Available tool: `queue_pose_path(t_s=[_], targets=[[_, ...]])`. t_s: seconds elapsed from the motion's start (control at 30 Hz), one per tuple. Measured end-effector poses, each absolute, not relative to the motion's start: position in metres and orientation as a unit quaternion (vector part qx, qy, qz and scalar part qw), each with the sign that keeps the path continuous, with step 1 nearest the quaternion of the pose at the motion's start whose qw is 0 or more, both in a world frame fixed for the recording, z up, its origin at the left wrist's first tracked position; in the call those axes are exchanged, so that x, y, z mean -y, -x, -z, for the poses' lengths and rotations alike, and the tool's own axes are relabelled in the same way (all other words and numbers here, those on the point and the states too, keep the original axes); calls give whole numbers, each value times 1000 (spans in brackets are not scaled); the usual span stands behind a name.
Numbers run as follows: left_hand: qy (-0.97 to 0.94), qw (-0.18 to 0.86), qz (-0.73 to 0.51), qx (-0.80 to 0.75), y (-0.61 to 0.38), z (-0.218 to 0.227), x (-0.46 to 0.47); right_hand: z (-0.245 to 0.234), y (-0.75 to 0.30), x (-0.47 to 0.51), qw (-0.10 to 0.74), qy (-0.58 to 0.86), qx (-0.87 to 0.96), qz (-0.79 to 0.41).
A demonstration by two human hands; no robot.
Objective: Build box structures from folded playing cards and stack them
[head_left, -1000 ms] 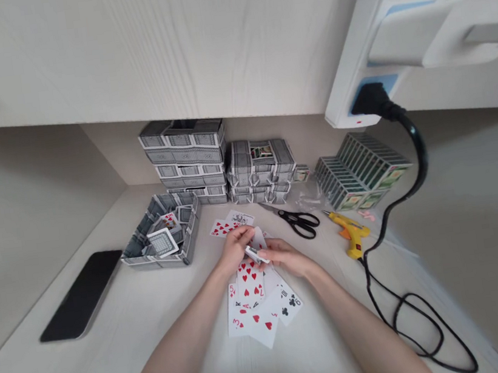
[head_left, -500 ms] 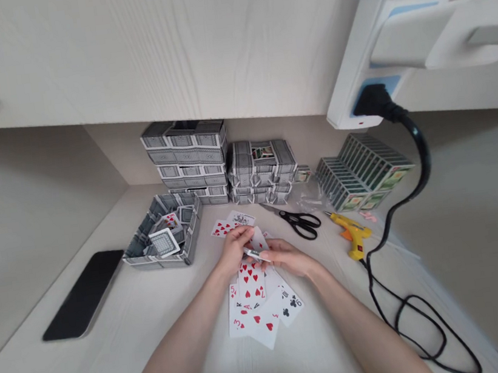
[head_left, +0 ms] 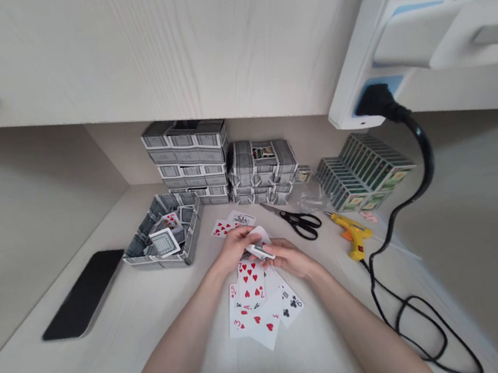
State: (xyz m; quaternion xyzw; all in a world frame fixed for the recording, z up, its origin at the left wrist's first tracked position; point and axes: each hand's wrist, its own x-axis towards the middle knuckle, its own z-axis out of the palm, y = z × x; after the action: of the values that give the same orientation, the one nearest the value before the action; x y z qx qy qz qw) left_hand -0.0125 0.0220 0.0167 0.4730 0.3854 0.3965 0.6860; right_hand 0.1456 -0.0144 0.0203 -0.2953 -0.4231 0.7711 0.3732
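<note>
Both my hands meet over the middle of the table. My left hand [head_left: 236, 246] and my right hand [head_left: 288, 259] pinch a small folded white playing card [head_left: 260, 252] between their fingers, and a curved white card edge [head_left: 260, 232] rises behind it. Under my wrists lie loose cards, including a seven of hearts [head_left: 251, 284], a three of hearts [head_left: 254, 323] and a club card [head_left: 291, 304]. Beyond my left fingers are a hearts card [head_left: 221, 228] and a face card [head_left: 241, 219].
A tray built from grey-backed cards [head_left: 189, 219] stands left of my hands, next to a black phone [head_left: 83, 294]. Grey card blocks [head_left: 188, 158] and green card blocks [head_left: 364, 171] stand behind. Black scissors [head_left: 302, 224], a yellow glue gun [head_left: 351, 234] and its black cable [head_left: 411, 306] lie right.
The small folded card has shifted slightly right between my hands, and the white card edge behind it now curves over more. The loose cards on the table have stayed put.
</note>
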Motion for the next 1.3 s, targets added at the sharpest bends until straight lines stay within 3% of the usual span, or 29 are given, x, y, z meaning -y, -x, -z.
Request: queue_pose_path(t_s=[0.2,0.47,0.67,0.97,1.3], targets=[[-439,697,-420,-380,13,-18,-22,-22,-149,13,341,276,440,-784],[-403,679,-492,-368,11,-11,-26,-15,-146,11,385,271,405,-783],[-503,513,-546,-432,9,-8,-27,-13,-139,10,474,303,348,-750],[-657,268,-533,-460,6,-5,-19,-2,-132,9,642,365,305,-602],[-645,222,-535,-498,8,-4,-19,-7,-134,8,654,374,278,-596]])
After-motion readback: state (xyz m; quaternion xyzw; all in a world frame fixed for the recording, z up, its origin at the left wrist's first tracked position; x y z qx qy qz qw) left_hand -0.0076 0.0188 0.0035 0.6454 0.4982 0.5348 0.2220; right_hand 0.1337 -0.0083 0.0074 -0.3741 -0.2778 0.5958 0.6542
